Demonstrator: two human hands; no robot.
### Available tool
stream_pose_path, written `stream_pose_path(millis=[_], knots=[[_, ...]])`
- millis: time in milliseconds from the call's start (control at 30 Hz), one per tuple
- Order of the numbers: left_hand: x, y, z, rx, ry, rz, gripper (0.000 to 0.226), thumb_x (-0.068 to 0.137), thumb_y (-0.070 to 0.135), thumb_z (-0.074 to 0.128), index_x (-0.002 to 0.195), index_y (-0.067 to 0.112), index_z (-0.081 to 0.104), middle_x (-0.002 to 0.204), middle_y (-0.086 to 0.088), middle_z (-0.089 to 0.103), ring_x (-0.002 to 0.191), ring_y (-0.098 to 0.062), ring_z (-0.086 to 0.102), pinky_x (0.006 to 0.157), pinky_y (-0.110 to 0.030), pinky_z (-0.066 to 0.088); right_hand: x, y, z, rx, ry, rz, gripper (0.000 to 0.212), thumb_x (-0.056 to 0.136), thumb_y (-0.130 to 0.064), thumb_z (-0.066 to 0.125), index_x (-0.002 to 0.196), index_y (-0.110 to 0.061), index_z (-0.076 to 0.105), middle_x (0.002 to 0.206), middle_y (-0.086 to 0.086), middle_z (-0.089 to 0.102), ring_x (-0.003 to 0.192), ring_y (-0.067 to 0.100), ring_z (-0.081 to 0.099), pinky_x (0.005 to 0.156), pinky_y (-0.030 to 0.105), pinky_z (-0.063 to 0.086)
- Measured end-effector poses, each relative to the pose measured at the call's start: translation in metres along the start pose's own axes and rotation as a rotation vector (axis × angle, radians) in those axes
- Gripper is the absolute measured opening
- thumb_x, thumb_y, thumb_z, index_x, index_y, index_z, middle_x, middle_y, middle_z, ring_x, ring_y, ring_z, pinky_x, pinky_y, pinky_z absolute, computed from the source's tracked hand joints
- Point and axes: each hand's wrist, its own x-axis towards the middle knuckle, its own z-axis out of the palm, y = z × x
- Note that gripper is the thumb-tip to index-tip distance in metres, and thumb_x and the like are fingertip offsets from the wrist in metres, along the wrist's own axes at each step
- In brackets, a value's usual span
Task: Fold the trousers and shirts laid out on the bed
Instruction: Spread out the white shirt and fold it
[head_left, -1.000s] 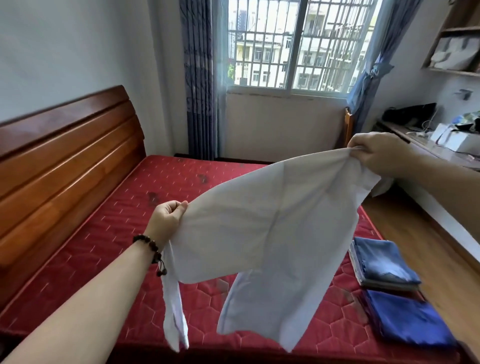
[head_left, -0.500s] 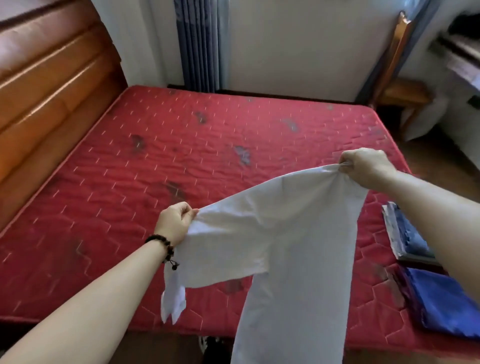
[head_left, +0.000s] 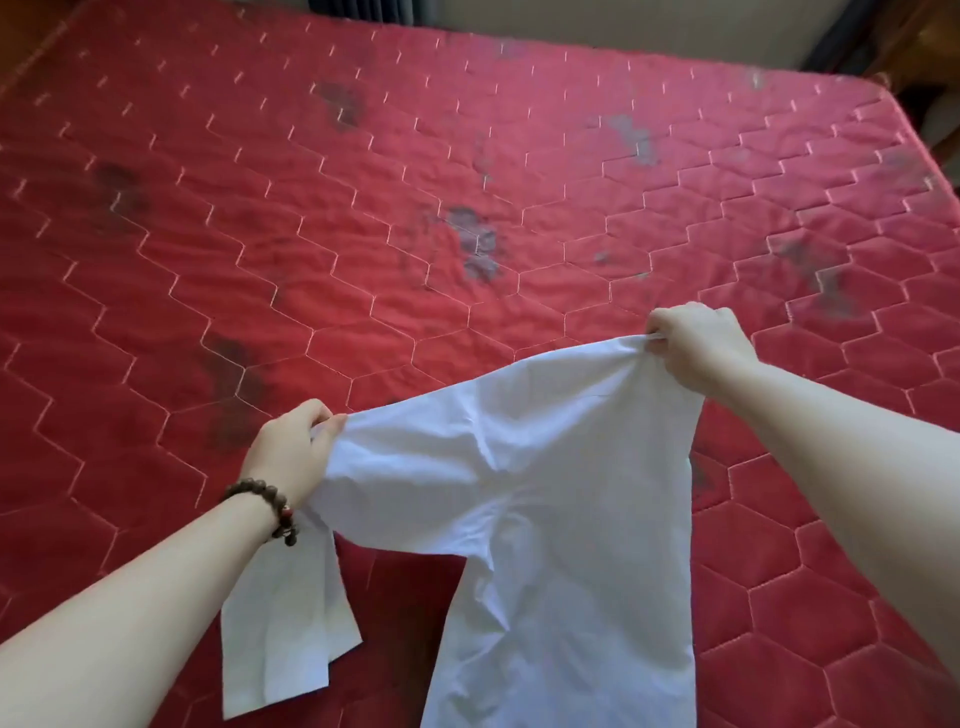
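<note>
Two hands clamped on one white shirt, held up over the bed. Left hand at 7 o'clock, fingers curled round bunched cloth near the sleeve end. Right hand at 3 o'clock, pinching the upper edge. Hands well apart, fabric stretched between them, sagging in the middle. Body of shirt hung down toward 6 o'clock and ran out of view; loose sleeve end dangled below left wrist, next to bead bracelet. Lower part looked close to or touching mattress; could not tell which.

Step, as judged: spreading shirt flat before first fold. Not yet laid down.

Risks:
- Uneven hold, left lower than right, so likely to land skewed and creased.
- Dangling sleeve could tuck under the body on lowering, needing a redo.
- Hanging hem near the bed edge might slide off and drag the rest.
- Dark stains on mattress could mark white cloth if damp; cannot confirm.
</note>
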Motion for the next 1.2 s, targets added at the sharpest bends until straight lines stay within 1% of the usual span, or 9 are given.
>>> stream_pose_path(millis=[100, 200, 400, 533, 667, 867, 1033, 1100, 1200], knots=[[0.025, 0.006, 0.015, 0.104, 0.066, -0.03, 0.025, 0.094, 0.04, 0.048, 0.076, 0.024, 0.054, 0.063, -0.001, 0.058, 0.065, -0.027, 0.056, 0.06, -0.035, 0.044, 0.049, 0.007, 0.017, 0.057, -0.015, 0.014, 0.023, 0.095, -0.019, 0.052, 0.116, -0.016, 0.059, 0.116, 0.01, 0.061, 0.112, 0.031, 0.049, 0.093, 0.041, 0.034], [0.045, 0.019, 0.037, 0.48, -0.002, -0.053, 0.035, 0.093, 0.05, 0.048, 0.112, 0.022, 0.057, 0.111, -0.007, 0.061, 0.105, -0.03, 0.055, 0.089, -0.042, 0.041, 0.067, 0.015, 0.039, 0.132, -0.069, 0.023, 0.063, 0.088, -0.042, 0.064, 0.142, -0.019, 0.042, 0.147, 0.009, 0.04, 0.137, 0.028, 0.032, 0.111, 0.047, 0.024], [0.078, 0.08, 0.11, 0.547, -0.091, 0.122, 0.06, 0.092, 0.059, 0.041, 0.135, 0.018, 0.044, 0.13, -0.007, 0.049, 0.119, -0.027, 0.046, 0.096, -0.042, 0.036, 0.054, 0.031, 0.093, 0.448, -0.009, 0.221, 0.059, 0.092, -0.039, 0.058, 0.143, -0.018, 0.038, 0.136, 0.016, 0.041, 0.123, 0.037, 0.043, 0.096, 0.046, 0.039], [0.101, 0.113, 0.149, 0.512, -0.123, 0.105, 0.059, 0.09, 0.065, 0.039, 0.122, 0.016, 0.046, 0.119, -0.006, 0.051, 0.112, -0.028, 0.048, 0.09, -0.041, 0.04, 0.068, 0.026, 0.118, 0.588, -0.133, 0.484, 0.061, 0.091, -0.045, 0.059, 0.132, -0.004, 0.042, 0.12, 0.017, 0.052, 0.11, 0.037, 0.052, 0.081, 0.039, 0.043], [0.115, 0.118, 0.17, 0.466, -0.193, 0.06, 0.054, 0.085, 0.072, 0.038, 0.081, 0.019, 0.046, 0.08, 0.004, 0.057, 0.073, -0.022, 0.055, 0.056, -0.031, 0.035, 0.084, 0.017, 0.137, 0.757, -0.228, 0.599, 0.024, 0.087, -0.028, 0.062, 0.086, -0.007, 0.05, 0.075, 0.003, 0.049, 0.071, 0.025, 0.049, 0.048, 0.029, 0.029], [0.148, 0.129, 0.15, 0.445, -0.061, 0.162, 0.048, 0.089, 0.062, 0.045, 0.065, 0.021, 0.047, 0.076, -0.001, 0.06, 0.069, -0.024, 0.051, 0.056, -0.032, 0.031, 0.105, 0.017, 0.12, 0.757, 0.043, 0.396, 0.011, 0.09, -0.016, 0.054, 0.079, -0.017, 0.053, 0.082, 0.0, 0.058, 0.086, 0.028, 0.052, 0.064, 0.028, 0.027], [0.154, 0.157, 0.15, 0.506, 0.265, 0.196, 0.034, 0.088, 0.038, 0.057, 0.111, 0.012, 0.054, 0.121, -0.011, 0.049, 0.112, -0.031, 0.044, 0.091, -0.043, 0.033, 0.119, 0.003, 0.111, 0.43, 0.252, 0.435, 0.035, 0.092, -0.03, 0.056, 0.118, -0.008, 0.05, 0.127, 0.016, 0.049, 0.12, 0.035, 0.042, 0.097, 0.046, 0.033], [0.124, 0.172, 0.177, 0.387, 0.176, 0.406, 0.038, 0.089, 0.03, 0.053, 0.121, 0.009, 0.053, 0.132, -0.014, 0.045, 0.121, -0.033, 0.042, 0.098, -0.043, 0.031, 0.099, -0.023, 0.123, 0.362, 0.388, 0.255, 0.04, 0.089, -0.022, 0.058, 0.124, -0.005, 0.05, 0.133, 0.017, 0.046, 0.123, 0.036, 0.041, 0.104, 0.046, 0.028], [0.078, 0.178, 0.223, 0.347, -0.123, 0.569, 0.057, 0.096, 0.021, 0.041, 0.149, 0.007, 0.026, 0.157, -0.016, 0.021, 0.145, -0.03, 0.018, 0.118, -0.041, 0.012, 0.07, -0.061, 0.153, 0.293, 0.218, 0.007, 0.047, 0.095, -0.02, 0.05, 0.139, -0.004, 0.043, 0.148, 0.018, 0.037, 0.139, 0.032, 0.031, 0.117, 0.047, 0.012]])
